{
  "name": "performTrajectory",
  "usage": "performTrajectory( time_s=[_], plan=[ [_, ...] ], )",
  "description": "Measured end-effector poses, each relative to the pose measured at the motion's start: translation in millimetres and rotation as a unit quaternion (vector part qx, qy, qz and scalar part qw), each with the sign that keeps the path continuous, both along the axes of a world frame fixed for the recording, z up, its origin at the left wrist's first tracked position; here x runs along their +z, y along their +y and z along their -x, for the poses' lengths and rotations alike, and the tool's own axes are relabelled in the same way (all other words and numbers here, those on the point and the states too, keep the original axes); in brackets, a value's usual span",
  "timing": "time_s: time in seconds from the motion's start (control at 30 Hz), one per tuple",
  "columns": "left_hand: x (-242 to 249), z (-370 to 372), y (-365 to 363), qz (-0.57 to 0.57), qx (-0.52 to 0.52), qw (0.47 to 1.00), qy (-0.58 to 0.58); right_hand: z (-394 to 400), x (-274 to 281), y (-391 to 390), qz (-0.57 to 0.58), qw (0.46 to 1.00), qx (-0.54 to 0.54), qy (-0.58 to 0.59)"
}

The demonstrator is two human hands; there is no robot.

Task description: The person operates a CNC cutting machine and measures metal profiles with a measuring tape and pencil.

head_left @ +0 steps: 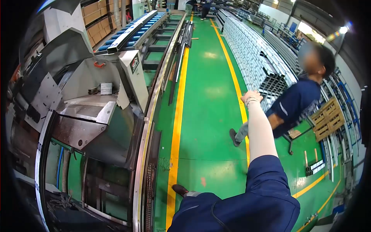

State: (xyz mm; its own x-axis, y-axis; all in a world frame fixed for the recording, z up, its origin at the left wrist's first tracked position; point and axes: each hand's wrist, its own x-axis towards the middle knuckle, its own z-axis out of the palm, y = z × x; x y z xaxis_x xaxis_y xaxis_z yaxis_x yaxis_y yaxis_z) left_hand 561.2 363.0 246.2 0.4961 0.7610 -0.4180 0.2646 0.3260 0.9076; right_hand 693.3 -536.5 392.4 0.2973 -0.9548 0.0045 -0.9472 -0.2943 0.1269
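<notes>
My right hand (252,96) reaches forward at the end of a light-coloured sleeve (262,131), with a band around the wrist. Its thumb stands apart to the left and the fingers look loosely spread, with nothing visible in them. In this view it overlaps the near left edge of a long stack of wrapped metal tubes (247,46). Just right of the hand, the square hollow ends of some tubes (272,82) face me. My left hand is out of view.
A person (297,96) in dark blue walks close on the right. To the left stands a cutting machine (89,104) with a roller conveyor (135,33) behind it. Yellow lines (179,116) edge the green floor (205,127). A wooden pallet (328,119) leans at right.
</notes>
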Motion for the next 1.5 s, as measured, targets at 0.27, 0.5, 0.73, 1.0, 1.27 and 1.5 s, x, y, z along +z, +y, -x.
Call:
performTrajectory(
  time_s=[0.27,0.5,0.73,1.0,1.27,1.5],
  plan=[
    [-8.3,101.3,36.0,0.038,0.045,0.997,-0.051,83.1,7.9,45.8,-0.004,1.000,0.031,-0.001],
    [-32.2,284.2,110.8,0.083,0.152,0.978,-0.116,134.3,84.3,97.7,0.078,0.984,0.156,0.034],
    [-62.5,491.9,161.2,0.115,0.324,0.915,-0.212,60.6,77.1,286.3,0.019,0.899,0.436,-0.040],
    [-97.4,586.4,197.5,0.182,0.491,0.792,-0.313,-8.6,41.7,655.5,-0.043,0.609,0.783,-0.118],
    [-123.6,583.2,211.4,0.081,0.556,0.770,-0.303,-84.4,36.7,990.6,-0.027,0.381,0.894,-0.235],
    [-132.1,581.9,212.6,-0.006,0.562,0.770,-0.302,-147.1,30.0,1155.4,0.077,0.396,0.883,-0.241]
  ],
)
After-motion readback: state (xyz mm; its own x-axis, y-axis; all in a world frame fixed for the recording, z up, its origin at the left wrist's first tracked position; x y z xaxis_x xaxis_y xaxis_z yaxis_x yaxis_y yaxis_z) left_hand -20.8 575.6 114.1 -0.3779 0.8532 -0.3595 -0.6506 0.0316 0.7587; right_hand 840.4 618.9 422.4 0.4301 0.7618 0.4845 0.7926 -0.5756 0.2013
